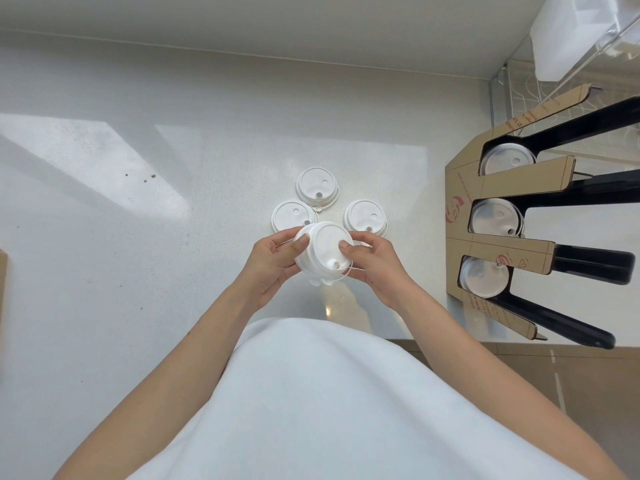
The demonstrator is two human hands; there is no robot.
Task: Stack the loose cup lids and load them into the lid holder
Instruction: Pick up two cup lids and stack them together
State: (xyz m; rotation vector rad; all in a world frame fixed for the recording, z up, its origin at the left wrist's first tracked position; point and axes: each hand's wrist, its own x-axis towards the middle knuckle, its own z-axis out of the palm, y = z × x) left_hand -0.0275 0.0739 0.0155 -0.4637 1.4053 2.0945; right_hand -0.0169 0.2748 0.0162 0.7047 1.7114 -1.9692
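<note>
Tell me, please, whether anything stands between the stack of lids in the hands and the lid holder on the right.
Nothing visible does. The stack of lids is held above the counter by the left hand and right hand, and only bare counter lies between it and the lid holder. The three loose lids sit behind it.

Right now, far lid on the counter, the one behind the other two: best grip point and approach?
Take the far lid by its outer rim, pinching across the left and right edges from above. It lies flat on the counter, top up, alone, with bare counter behind it. The near side is crowded by two other lids and the stack held in both hands.
</note>
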